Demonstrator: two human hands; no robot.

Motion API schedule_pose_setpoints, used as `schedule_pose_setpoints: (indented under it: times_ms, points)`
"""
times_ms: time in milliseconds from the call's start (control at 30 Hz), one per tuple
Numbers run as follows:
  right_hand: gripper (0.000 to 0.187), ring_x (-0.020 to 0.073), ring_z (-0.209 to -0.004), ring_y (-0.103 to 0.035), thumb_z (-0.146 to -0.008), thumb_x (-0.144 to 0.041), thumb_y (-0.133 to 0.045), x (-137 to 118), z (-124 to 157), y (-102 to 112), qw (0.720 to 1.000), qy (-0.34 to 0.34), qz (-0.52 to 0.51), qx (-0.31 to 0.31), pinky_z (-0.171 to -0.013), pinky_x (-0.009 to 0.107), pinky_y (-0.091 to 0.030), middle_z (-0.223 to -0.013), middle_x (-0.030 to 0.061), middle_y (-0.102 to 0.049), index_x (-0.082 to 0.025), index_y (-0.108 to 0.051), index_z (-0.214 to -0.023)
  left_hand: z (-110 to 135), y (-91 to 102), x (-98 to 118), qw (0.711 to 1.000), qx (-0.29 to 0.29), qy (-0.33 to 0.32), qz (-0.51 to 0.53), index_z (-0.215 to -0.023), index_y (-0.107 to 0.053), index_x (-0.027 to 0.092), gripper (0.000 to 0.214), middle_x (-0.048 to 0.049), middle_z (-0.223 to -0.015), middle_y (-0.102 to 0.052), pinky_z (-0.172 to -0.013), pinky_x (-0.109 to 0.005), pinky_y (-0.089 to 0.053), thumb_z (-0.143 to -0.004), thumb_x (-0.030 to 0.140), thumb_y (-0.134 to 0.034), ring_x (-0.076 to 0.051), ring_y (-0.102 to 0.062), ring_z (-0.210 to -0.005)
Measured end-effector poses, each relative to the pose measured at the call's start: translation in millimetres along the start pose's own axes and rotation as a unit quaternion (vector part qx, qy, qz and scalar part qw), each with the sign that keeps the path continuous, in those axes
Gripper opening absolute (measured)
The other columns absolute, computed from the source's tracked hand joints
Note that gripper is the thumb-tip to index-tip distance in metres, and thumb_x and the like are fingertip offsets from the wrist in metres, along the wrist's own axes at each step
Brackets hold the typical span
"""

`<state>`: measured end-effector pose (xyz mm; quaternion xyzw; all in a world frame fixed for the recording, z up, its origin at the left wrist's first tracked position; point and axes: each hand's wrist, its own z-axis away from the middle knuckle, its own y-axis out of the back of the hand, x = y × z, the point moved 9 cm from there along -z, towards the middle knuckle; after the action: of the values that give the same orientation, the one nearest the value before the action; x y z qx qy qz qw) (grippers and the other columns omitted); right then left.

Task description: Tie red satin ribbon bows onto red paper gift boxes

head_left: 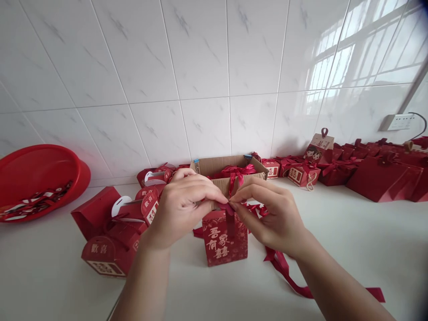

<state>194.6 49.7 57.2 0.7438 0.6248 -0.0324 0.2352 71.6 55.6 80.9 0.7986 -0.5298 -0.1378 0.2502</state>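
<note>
A red paper gift box [224,247] with pale printed characters stands upright on the white counter in front of me. Over its top edge runs a dark red closing strap [230,223]. My left hand [189,207] is closed, thumb and forefinger pinching the strap's upper end. From the other side my right hand [272,214] pinches at the same spot, its fingertips almost touching the left ones. A red ribbon [232,183] shows just behind the fingertips; whether it is pinched too I cannot make out.
Behind stands an open cardboard box [219,184] holding red ribbon. Finished-looking red boxes [103,254] crowd the left, with a red basin [82,171] beyond. More red boxes [371,178] line the tiled wall at right. A loose ribbon [284,269] lies by my right forearm.
</note>
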Motion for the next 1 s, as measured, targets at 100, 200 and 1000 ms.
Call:
schedule_pose_setpoints:
  times_ms: [100,200,1000]
  points:
    - [0.016,0.0131,-0.069,-0.058,-0.083,-0.005,-0.056,6,0,-1,0.999,-0.006,-0.031,0.001,-0.061,0.026,-0.051,-0.078,0.0022,-0.063,-0.02,-0.062,-0.086,0,4.8,-1,1.0,0.012,0.007,0.002,-0.073,-0.068,0.025,0.021,0.0067,-0.07,-0.073,-0.076,-0.033,-0.044,-0.078,0.005,-0.065,-0.013,-0.067,-0.07]
    - [0.022,0.0155,-0.086,-0.064,-0.085,-0.012,-0.059,15,1,-7,0.99,-0.041,-0.13,-0.02,-0.075,0.03,-0.056,-0.094,0.0038,-0.067,-0.022,-0.061,-0.105,2,10.1,-4,0.999,0.027,0.041,-0.006,-0.074,-0.067,0.027,0.017,0.0063,-0.068,-0.071,-0.074,-0.034,-0.046,-0.074,0.01,-0.072,-0.015,-0.065,-0.068]
    - [0.011,0.0195,-0.099,-0.062,-0.084,-0.033,-0.065,74,7,25,0.951,-0.252,-0.164,0.068,-0.074,0.031,-0.052,-0.109,0.0053,-0.064,-0.023,-0.067,-0.086,51,-59.0,-104,0.882,-0.192,0.423,0.078,-0.108,-0.049,0.027,0.044,-0.0028,-0.095,-0.067,-0.065,-0.03,-0.048,-0.069,0.03,-0.07,-0.021,-0.065,-0.079]
